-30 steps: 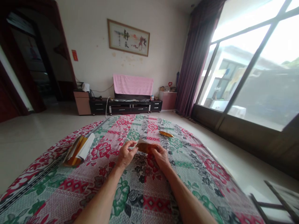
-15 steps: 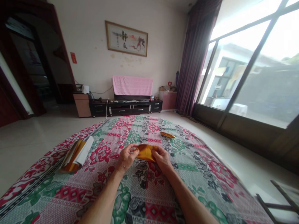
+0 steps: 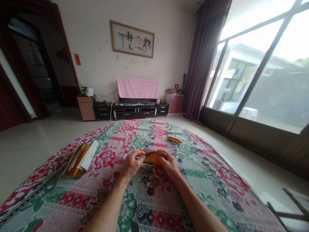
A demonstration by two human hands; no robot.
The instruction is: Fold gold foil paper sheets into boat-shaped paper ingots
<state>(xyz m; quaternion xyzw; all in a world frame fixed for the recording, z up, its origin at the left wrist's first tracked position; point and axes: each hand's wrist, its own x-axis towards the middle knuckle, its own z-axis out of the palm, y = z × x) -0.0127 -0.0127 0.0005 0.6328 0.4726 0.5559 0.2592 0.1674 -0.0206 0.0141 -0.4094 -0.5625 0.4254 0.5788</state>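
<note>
A sheet of shiny gold paper (image 3: 154,158) with a pale back is stretched between my two hands, above the flowered cloth. My left hand (image 3: 133,161) pinches its left end between thumb and fingers. At the other end, my right hand (image 3: 169,163) grips the sheet with the thumb on the near face. The paper curves, and a strip of its pale side shows along the far edge. Beyond my right hand lies a folded gold paper piece (image 3: 174,140), boat-shaped with pointed ends. Left of my hands rests a curled stack of gold and white paper sheets (image 3: 80,160).
A round table with a red, green and grey flowered tablecloth (image 3: 106,183) spreads beneath my arms. Past it stand a low black cabinet (image 3: 135,113) and a screen under a pink cloth (image 3: 138,88). At lower right is a dark frame (image 3: 289,214) on the floor.
The gold sheet has curled toward me, so its pale back now shows at the far edge. Both hands keep hold of its ends. The view has shifted slightly.
</note>
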